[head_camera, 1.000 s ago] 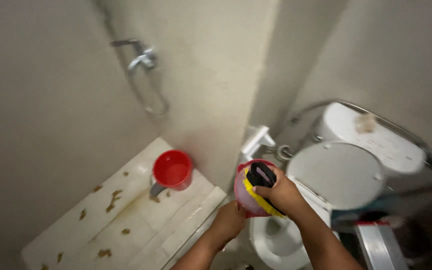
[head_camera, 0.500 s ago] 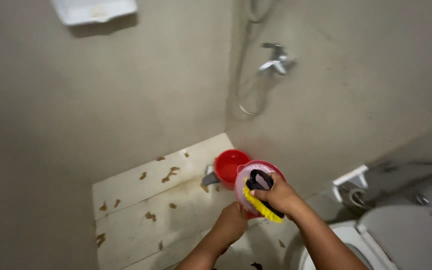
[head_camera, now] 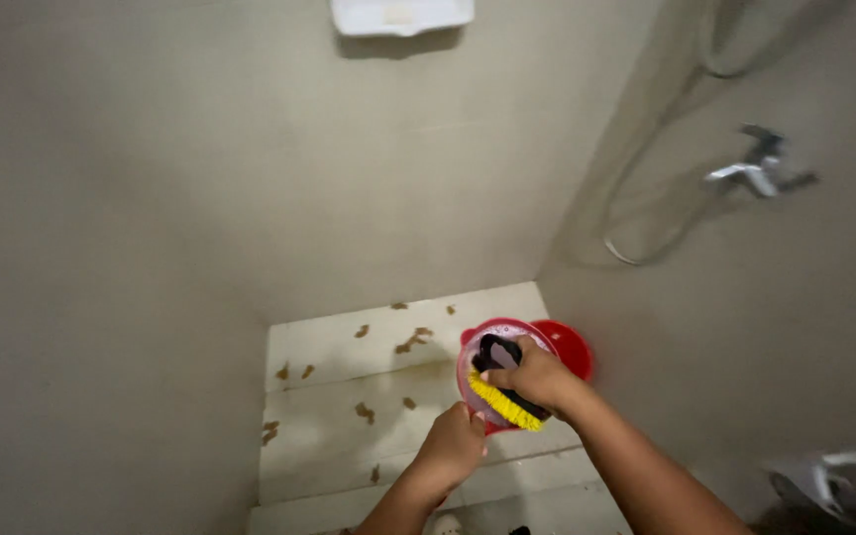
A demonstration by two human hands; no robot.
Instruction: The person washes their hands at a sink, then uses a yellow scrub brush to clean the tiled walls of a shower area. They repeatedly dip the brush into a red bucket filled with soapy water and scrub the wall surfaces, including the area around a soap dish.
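Observation:
My left hand point(head_camera: 453, 448) grips the lower side of a small pink bowl point(head_camera: 473, 349), holding it up in front of me. My right hand point(head_camera: 537, 376) is closed on a black scrub brush with yellow bristles point(head_camera: 504, 401), pressed into the bowl's opening. Behind the bowl, on the floor, stands a red bucket point(head_camera: 572, 347), partly hidden by the bowl and my right hand.
The white tiled shower floor point(head_camera: 349, 396) carries several brown stains. A chrome tap point(head_camera: 755, 170) and a looping shower hose point(head_camera: 636, 238) hang on the right wall. A white holder point(head_camera: 400, 15) is fixed high on the back wall.
The view has swung left, away from the toilet toward the shower corner. Both hands keep the bowl and brush in the same grip.

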